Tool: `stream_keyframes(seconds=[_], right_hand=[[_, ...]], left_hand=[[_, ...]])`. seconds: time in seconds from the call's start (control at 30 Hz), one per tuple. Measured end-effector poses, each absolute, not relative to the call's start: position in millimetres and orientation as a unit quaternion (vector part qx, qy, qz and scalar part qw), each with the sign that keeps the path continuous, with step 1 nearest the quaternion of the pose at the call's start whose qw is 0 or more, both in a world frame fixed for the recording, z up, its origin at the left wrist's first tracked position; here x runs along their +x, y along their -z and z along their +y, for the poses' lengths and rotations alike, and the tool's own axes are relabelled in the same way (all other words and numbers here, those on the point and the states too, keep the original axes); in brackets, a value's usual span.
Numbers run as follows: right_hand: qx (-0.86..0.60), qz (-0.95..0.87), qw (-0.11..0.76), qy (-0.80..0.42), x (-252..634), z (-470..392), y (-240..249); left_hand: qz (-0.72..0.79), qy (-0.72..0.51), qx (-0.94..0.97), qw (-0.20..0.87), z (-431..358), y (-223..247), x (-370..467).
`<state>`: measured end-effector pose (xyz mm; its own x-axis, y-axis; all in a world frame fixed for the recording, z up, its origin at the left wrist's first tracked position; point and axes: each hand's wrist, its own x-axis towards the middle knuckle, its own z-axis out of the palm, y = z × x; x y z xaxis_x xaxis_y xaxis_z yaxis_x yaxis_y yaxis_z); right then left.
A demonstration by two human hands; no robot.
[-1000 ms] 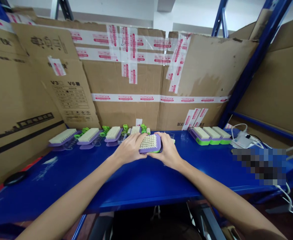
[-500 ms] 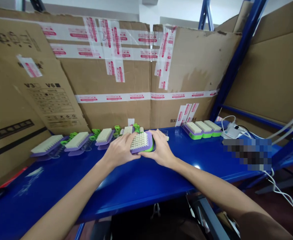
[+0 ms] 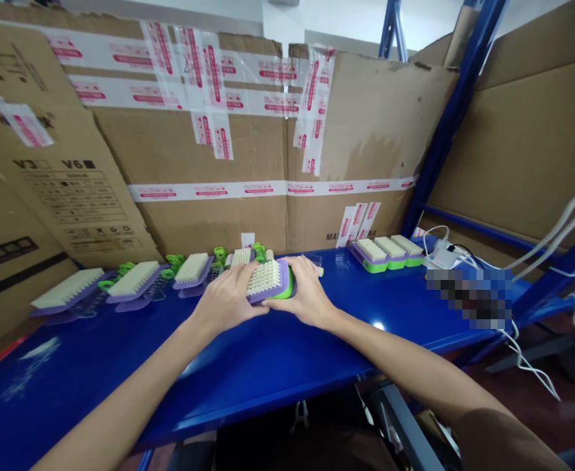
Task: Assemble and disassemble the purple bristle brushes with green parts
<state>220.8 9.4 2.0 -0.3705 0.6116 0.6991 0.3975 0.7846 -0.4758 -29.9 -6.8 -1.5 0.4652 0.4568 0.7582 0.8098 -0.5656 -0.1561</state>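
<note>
My left hand (image 3: 224, 297) and right hand (image 3: 308, 293) are clamped on opposite ends of a purple-and-green brush (image 3: 266, 280), its cream bristles facing up towards my camera. I have it in the middle of my view, over the blue worktop (image 3: 267, 379). Behind and to the left I see a row of similar brushes (image 3: 134, 279) with green pieces between them. Well apart on the right, three more brushes (image 3: 390, 248) sit side by side, near some white cables (image 3: 531, 370). Taped cardboard (image 3: 209, 157) stands along the back.
</note>
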Motion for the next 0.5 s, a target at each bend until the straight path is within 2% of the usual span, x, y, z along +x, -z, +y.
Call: stream_keyframes(seconds=[0.17,0.23,0.4,0.43,0.5], right_hand=[[-0.243,-0.818,0.42,-0.31,232,14,-13],[-0.239,-0.815,0.407,-0.336,233,14,-15],[-0.312,-0.82,0.457,-0.146,223,7,-7],[-0.319,-0.821,0.456,-0.129,222,6,-6],[-0.303,-0.823,0.45,-0.167,224,7,-8]], left_hand=[[-0.283,0.359,-0.848,0.269,-7,-2,-35],[-0.277,0.358,-0.852,0.263,-7,-2,-34],[-0.388,0.341,-0.82,0.246,-9,3,-26],[-0.398,0.339,-0.817,0.244,-8,4,-26],[-0.38,0.34,-0.827,0.237,-7,4,-29]])
